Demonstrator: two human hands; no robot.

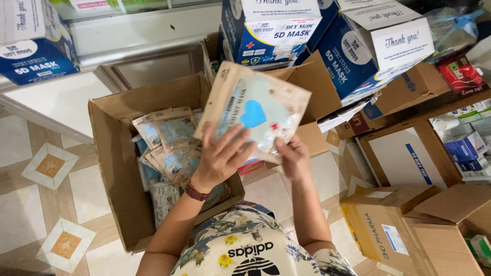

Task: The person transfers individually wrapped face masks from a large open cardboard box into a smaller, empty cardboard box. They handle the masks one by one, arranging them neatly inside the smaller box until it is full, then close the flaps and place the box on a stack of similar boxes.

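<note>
Above the brown cardboard box [110, 168], both hands, left [222, 156] and right [294, 156], grip a flat glossy mask pouch [254, 113]

Hands lifting a stack of mask packets above an open carton

The left hand [221, 156] and right hand [293, 156] are gripping the packet stack [254, 113] just above the cardboard box [115, 153], where more packets [169, 143] are lying; blue-and-white boxes [307, 36] are sitting behind the box.

Bright, even indoor light, no clear single source. Soft shadow inside the open box [120, 168] along its left wall. Mild sheen on the plastic pack [254, 113]. Centre sharp; slight softness and wide-angle bend toward the edges, shelf items at far right blurry.
</note>
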